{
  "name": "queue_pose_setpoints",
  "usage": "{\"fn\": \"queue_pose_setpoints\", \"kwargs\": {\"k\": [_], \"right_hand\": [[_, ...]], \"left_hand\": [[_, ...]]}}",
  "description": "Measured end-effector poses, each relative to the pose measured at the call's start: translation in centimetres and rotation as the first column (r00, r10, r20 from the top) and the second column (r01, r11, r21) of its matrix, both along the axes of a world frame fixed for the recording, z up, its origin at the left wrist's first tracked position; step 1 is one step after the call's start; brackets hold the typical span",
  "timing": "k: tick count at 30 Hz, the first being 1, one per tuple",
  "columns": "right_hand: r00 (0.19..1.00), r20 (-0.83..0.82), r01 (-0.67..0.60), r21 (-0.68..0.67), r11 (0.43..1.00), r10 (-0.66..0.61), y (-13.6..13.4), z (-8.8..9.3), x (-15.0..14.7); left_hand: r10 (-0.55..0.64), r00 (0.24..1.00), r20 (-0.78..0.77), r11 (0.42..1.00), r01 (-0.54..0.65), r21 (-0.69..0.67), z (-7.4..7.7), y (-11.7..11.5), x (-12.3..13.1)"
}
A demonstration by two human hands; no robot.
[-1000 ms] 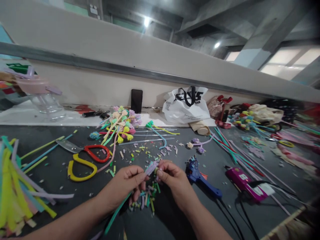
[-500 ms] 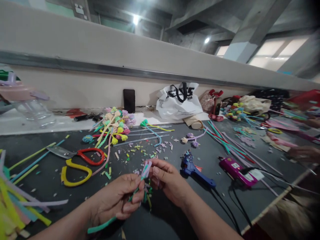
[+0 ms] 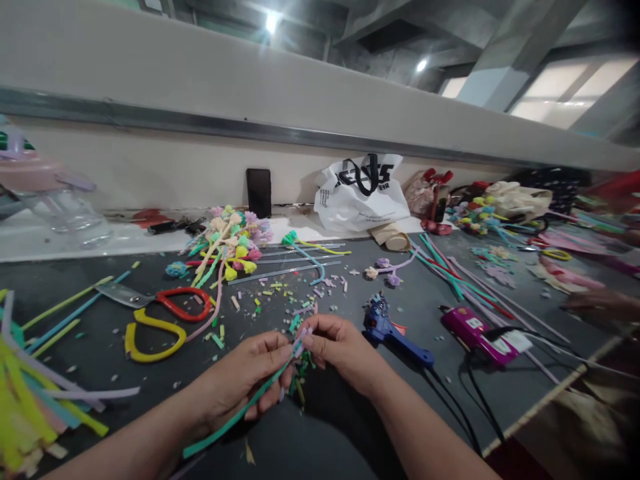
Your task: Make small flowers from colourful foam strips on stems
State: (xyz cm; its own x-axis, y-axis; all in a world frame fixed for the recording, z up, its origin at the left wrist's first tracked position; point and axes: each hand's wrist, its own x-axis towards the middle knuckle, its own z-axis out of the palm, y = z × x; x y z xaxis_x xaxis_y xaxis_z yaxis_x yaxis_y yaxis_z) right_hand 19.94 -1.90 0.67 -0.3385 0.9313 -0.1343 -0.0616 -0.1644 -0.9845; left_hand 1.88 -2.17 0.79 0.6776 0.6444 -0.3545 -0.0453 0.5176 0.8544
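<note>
At the lower centre, my left hand (image 3: 250,377) is closed on a long green strip (image 3: 227,427), whose free end hangs toward the lower left. Thin lilac pieces (image 3: 303,337) meet the strip's upper end, pinched between the fingertips of both hands. My right hand (image 3: 340,350) touches my left at the fingertips. Small green and lilac offcuts (image 3: 300,387) lie under and behind the hands. To the right rests a blue glue gun (image 3: 400,340). Scissors (image 3: 170,303) with one red and one yellow handle lie to the left.
Coloured strips (image 3: 30,400) pile up at the left edge. A bunch of fluffy flowers (image 3: 230,240), a dark phone (image 3: 259,192) and a white bag (image 3: 360,197) are at the back. A purple device (image 3: 483,337) with cables is at right, near another person's blurred hand (image 3: 595,305).
My hands have drawn closer together around the lilac pieces. The green strip now runs visibly across my left hand's fingers. The camera view has shifted slightly.
</note>
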Motion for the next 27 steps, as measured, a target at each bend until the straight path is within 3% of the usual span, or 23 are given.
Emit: {"fn": "queue_pose_setpoints", "kwargs": {"k": [7, 14, 20, 27], "right_hand": [[1.000, -0.007, -0.008, -0.060, 0.998, 0.008, -0.3, 0.2, -0.6], [0.984, -0.176, -0.020, -0.160, 0.987, -0.008, -0.6, 0.1, -1.1], [0.956, -0.292, -0.101, -0.244, 0.965, 0.027, -0.9, 0.4, -1.3], [0.980, -0.190, -0.089, -0.198, 0.976, 0.051, -0.8, 0.4, -1.4]], "left_hand": [[-0.017, 0.998, -0.065, 0.999, 0.020, 0.033, -0.4, -0.1, -0.1], [0.007, 0.993, -0.119, 0.997, 0.003, 0.082, -0.5, -0.4, 0.1], [0.007, 0.988, -0.155, 0.990, 0.015, 0.140, -0.6, -0.2, 0.0], [-0.028, 0.993, -0.118, 0.997, 0.036, 0.061, 0.5, 0.1, -0.3]]}}
